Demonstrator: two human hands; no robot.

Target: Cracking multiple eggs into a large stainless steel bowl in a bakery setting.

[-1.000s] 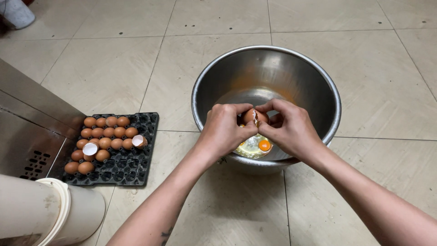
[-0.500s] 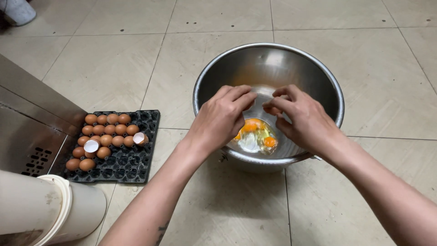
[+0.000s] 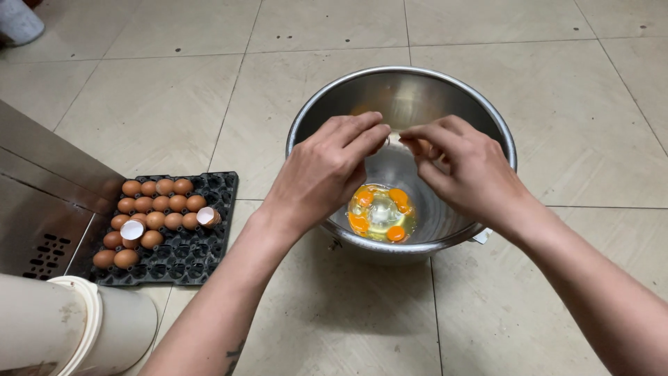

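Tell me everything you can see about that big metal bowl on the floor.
The bowl is large, round and deep, apparently stainless steel, with a rolled rim and dull, smudged inner walls. It stands upright on the pale tiled floor, right of a black egg tray. At its bottom lie raw eggs: several orange yolks in clear white. The left hand and right hand hover above it; whether either touches it is unclear.

A metal bowl (image 3: 445, 97) stands on the floor (image 3: 174, 104) with cracked eggs (image 3: 380, 213) lying in its bottom. Both hands meet above it, left hand (image 3: 327, 170) beside right hand (image 3: 463, 170). Well to the left lies an egg tray (image 3: 202, 244), with a bucket (image 3: 76, 334) before it.
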